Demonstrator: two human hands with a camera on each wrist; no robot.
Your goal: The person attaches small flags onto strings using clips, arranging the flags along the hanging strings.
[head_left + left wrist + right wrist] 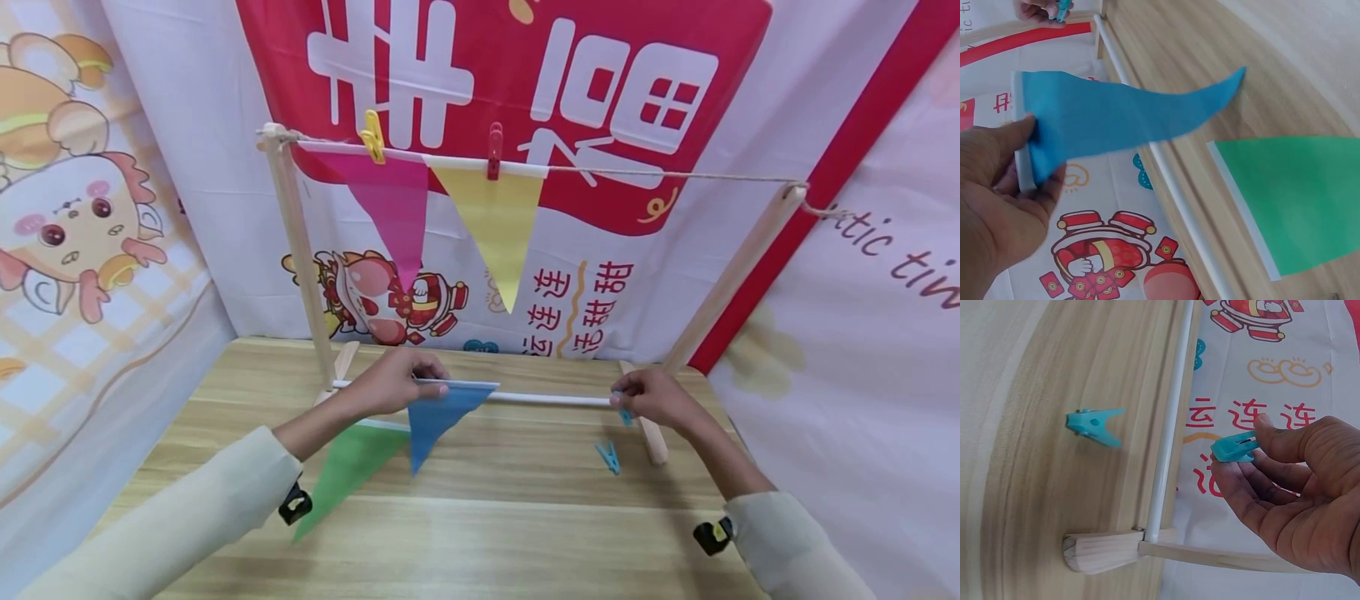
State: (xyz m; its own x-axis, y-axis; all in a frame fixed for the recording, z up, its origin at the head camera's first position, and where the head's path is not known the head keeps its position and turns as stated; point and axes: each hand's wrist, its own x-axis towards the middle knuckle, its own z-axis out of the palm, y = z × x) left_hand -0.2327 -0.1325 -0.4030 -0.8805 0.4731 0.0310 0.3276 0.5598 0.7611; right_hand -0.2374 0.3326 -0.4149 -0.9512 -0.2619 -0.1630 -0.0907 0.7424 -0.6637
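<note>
Your left hand (393, 382) pinches the white top edge of the blue flag (438, 417), thumb & fingers curled on it, just in front of the lower white rod (547, 400) of the wooden rack (300, 250). In the left wrist view the blue flag (1116, 115) hangs off your fingers (1019, 134), tip pointing away over the table. The green flag (348, 462) lies flat on the wooden table (487, 533), just on your side of the rod, below-left of the blue one, near it; can't tell if they touch.

Your right hand (652, 398) sits at the rod's right end, by the rack's right foot, gripping a teal clothespin (1235, 449) betw. thumb & forefinger, other fingers loosely curled. A 2nd teal clothespin (608, 457) lies on the table, on your side of the rod, near that hand, not touching it.

Up top, on the rack's string (675, 175): pink flag (390, 208) held w/ a yellow clip (371, 136), yellow flag (495, 225) w/ a red clip (494, 150), side by side, left of the string's middle.
</note>
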